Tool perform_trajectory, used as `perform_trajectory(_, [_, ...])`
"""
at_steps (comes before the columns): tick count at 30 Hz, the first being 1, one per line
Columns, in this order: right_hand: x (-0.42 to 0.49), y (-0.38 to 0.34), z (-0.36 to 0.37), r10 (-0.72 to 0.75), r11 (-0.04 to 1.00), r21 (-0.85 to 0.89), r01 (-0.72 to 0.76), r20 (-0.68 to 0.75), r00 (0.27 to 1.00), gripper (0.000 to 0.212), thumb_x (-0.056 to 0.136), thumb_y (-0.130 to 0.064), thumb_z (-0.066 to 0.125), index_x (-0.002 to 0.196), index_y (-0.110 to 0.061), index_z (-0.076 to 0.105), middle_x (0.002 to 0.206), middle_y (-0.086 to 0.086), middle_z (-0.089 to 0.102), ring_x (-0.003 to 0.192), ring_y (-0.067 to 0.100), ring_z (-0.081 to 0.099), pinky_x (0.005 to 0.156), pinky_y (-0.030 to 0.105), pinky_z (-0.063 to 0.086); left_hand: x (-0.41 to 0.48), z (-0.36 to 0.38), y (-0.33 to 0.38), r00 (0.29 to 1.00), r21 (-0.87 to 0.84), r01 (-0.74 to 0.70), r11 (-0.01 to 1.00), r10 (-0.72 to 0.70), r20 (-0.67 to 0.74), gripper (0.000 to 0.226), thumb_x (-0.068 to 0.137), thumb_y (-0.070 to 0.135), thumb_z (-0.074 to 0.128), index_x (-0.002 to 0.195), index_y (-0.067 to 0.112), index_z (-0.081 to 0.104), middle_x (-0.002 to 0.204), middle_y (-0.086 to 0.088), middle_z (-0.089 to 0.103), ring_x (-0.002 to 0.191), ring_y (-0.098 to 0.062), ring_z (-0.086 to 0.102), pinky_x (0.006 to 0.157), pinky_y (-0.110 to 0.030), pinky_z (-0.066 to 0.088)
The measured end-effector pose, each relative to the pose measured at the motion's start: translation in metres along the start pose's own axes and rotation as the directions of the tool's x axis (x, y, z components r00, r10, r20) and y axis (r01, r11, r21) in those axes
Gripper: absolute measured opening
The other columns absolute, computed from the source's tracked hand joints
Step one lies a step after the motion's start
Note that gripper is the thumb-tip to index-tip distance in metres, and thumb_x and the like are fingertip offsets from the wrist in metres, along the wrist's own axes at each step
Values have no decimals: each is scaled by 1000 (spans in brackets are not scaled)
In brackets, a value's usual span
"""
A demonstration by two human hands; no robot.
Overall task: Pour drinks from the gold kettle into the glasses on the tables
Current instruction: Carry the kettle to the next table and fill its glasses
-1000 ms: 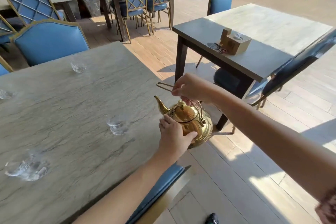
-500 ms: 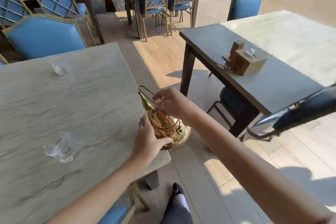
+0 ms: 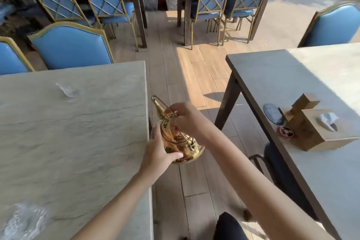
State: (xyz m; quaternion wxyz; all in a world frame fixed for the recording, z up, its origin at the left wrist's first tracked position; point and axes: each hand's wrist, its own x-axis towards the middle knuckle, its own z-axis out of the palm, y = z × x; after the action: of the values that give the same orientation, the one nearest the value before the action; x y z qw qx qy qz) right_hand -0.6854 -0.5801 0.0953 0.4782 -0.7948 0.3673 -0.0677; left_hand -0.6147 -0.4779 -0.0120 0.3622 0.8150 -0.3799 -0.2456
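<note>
At frame centre, the left hand (image 3: 158, 151) cups the gold kettle (image 3: 180, 142) body while the right hand (image 3: 187, 118) grips its handle, just beside the grey table (image 3: 78, 132) edge.

Gold kettle (image 3: 181, 142) held off the surface (image 3: 78, 132) edge, spout away; two blurred glasses (image 3: 67, 90) (image 3: 23, 222) stand on it.

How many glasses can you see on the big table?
2: one glass toward the table's far side, one blurry glass at the near left corner. More may sit out of frame.
</note>
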Motion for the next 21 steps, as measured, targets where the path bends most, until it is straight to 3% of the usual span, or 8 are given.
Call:
perform_trajectory(2, [28, 4, -19, -15, 1000, 27, 14, 31, 999, 39, 76, 10, 46, 108, 0, 67, 91, 28, 71, 81, 43, 68, 70, 49, 56, 28, 6, 10, 1000, -4, 23, 1000, -23, -21, 116, 60, 24, 90, 154, 22, 22, 148, -1, 48, 129, -19, 52, 106, -28, 41])
perform_trajectory(5, [70, 7, -47, -83, 996, 51, 78, 123, 989, 36, 79, 13, 45, 107, 6, 66, 85, 29, 70, 63, 29, 61, 56, 34, 49, 68, 18, 20, 995, -23, 58, 998, -60, -86, 117, 55, 34, 86, 153, 25, 22, 148, 2, 46, 131, -20, 49, 111, -39, 41])
perform_trajectory(7, [97, 5, -64, -110, 992, 76, 98, 175, 978, 35, 80, 12, 43, 107, 8, 65, 75, 25, 65, 61, 24, 58, 57, 30, 44, 93, 23, 30, 986, -35, 92, 995, -96, -137, 117, 54, 37, 82, 153, 27, 22, 149, 3, 44, 131, -21, 48, 110, -42, 42])
perform_trajectory(12, [165, -12, -96, -199, 974, 163, 155, 304, 932, 26, 87, 5, 48, 108, 9, 64, 71, 21, 56, 54, 22, 51, 51, 27, 36, 156, 18, 50, 949, -70, 177, 982, -189, -252, 111, 55, 30, 86, 149, 23, 28, 143, 3, 49, 130, -18, 49, 109, -35, 41])
perform_trajectory(16, [231, -30, -104, -249, 964, 187, 190, 373, 894, 24, 84, 2, 53, 102, 8, 66, 67, 21, 56, 62, 26, 50, 61, 37, 39, 208, 0, 58, 905, -93, 220, 971, -239, -352, 102, 55, 25, 88, 144, 24, 38, 137, 3, 53, 124, -16, 53, 100, -26, 42])
perform_trajectory(21, [321, -61, -91, -302, 948, 249, 197, 519, 800, 23, 79, 10, 49, 95, 13, 64, 60, 17, 52, 56, 23, 48, 61, 37, 38, 268, -32, 43, 841, -143, 265, 954, -301, -449, 98, 55, 25, 89, 140, 29, 41, 136, 9, 54, 125, -11, 53, 103, -27, 42])
